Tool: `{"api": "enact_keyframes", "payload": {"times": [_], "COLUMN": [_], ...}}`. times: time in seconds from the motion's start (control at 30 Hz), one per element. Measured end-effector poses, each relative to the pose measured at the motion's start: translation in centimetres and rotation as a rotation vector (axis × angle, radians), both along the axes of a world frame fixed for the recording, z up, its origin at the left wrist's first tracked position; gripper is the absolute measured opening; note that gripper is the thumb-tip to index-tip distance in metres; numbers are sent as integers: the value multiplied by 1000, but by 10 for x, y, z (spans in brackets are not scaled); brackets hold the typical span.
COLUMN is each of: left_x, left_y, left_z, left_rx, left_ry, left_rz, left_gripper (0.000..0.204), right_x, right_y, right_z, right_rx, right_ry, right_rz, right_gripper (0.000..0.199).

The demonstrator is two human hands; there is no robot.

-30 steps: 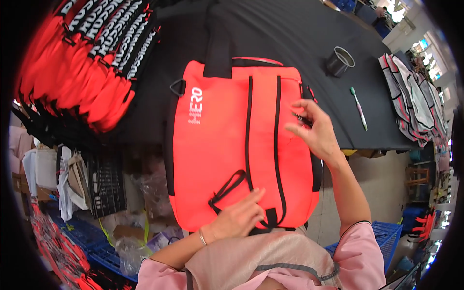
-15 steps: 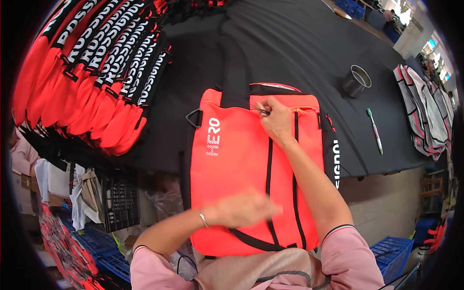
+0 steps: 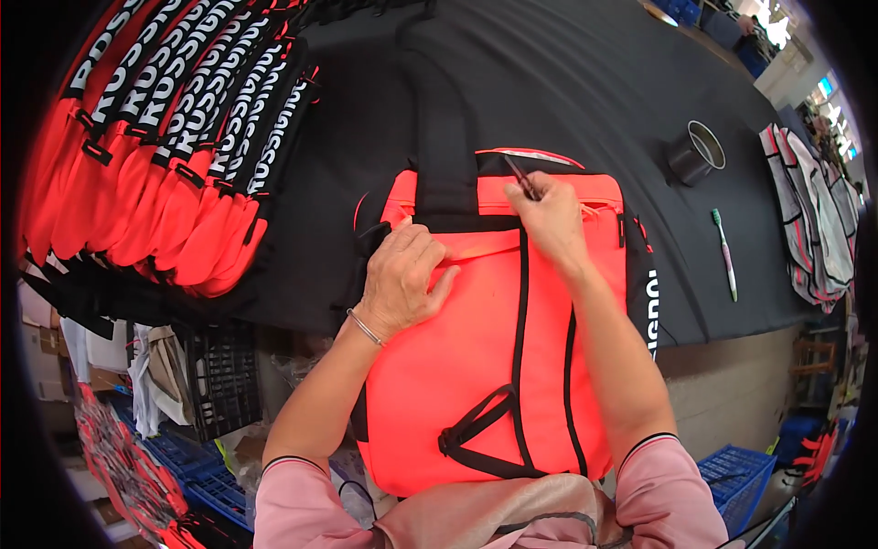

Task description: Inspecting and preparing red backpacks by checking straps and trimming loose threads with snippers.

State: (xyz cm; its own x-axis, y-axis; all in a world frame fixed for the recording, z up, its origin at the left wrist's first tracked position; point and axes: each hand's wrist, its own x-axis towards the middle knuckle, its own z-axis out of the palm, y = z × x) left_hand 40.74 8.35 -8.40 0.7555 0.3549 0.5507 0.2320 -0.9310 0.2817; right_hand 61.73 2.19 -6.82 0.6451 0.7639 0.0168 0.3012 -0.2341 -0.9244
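A bright red-orange bag (image 3: pixel 439 339) with black piping lies in front of me, its lower end against my lap. At the top left of its front panel, my left hand (image 3: pixel 402 274) has its fingers curled over the fabric edge, lifting it so a black band shows beneath. My right hand (image 3: pixel 549 220) is closed round a slim dark pointed tool (image 3: pixel 519 172), its tip pointing up and away; I cannot make out its exact kind. A wide black strap (image 3: pixel 445 137) runs from the bag's top across the table. A black strap loop (image 3: pixel 476 425) lies on the lower front.
Red and black bags (image 3: pixel 155 192) stand stacked at the far left of the black-covered table (image 3: pixel 585 82). On the right are a metal cup (image 3: pixel 690 157), a toothbrush (image 3: pixel 725 256) and grey bags (image 3: pixel 809 215). Blue crates (image 3: pixel 739 485) sit below.
My left hand has moved up from the lower front to the top left edge, where it grips the fabric. My right hand has shifted slightly right; its tool now points upward.
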Motion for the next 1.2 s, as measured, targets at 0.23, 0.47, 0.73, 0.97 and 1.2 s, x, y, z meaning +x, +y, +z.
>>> {"api": "enact_keyframes", "payload": {"times": [0.23, 0.47, 0.73, 0.97, 1.2], "left_x": [14, 1, 48, 46, 23], "left_y": [-6, -1, 115, 62, -52], "left_z": [-10, -12, 76, 136, 100], "left_rx": [-6, -392, -1481, -1393, -1329], "left_ry": [-116, -414, -1019, -841, -290], "left_rz": [-37, 106, -40, -269, -438], "left_gripper": [17, 12, 44, 35, 43], "right_x": [43, -2, -68, -53, -30], "right_y": [101, 93, -7, -51, -62], "right_z": [-35, 27, 44, 69, 124], "right_rx": [-27, 183, 369, 510, 484], "right_ry": [13, 541, 16, -37, -65], "right_rz": [-18, 3, 195, 129, 76], "right_gripper": [21, 24, 23, 19, 17]}}
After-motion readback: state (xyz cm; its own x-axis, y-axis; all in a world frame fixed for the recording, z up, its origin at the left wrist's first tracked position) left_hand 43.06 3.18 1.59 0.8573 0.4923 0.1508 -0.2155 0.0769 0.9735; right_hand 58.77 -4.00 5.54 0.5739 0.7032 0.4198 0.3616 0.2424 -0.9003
